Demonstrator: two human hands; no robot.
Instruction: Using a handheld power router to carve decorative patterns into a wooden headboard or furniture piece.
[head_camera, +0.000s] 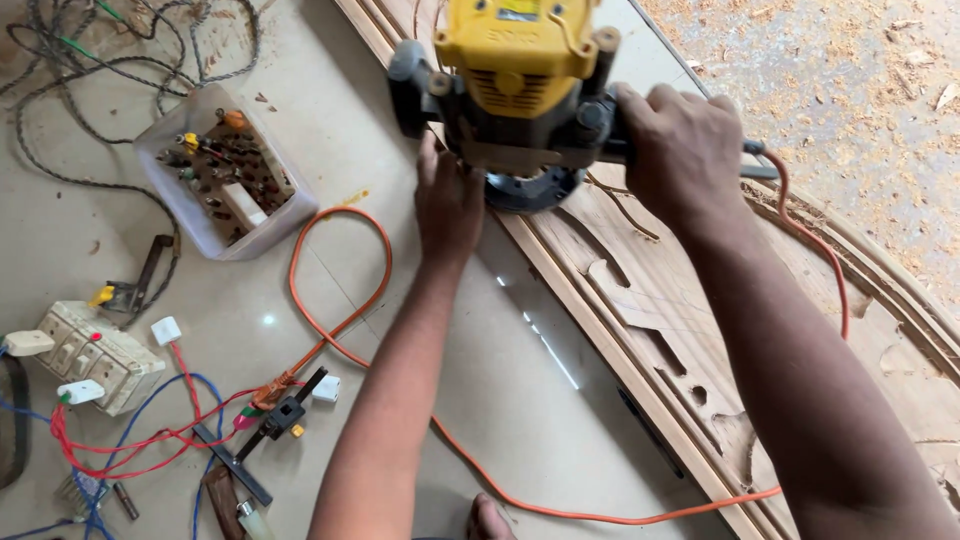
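Both forearms reached to a yellow router on the wooden panel; right hand gripped its handle, left hand steadied the base, fingers hidden. Carving looked partly cut, pencilled outlines remaining.

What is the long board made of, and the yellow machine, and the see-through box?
The long board looks like bare wood: tan grain, carved hollows, sawdust nearby. The yellow machine, gripped by the left hand and right hand, seems hard moulded plastic on top, with a dark, probably metal base. The see-through box looks like cloudy plastic.
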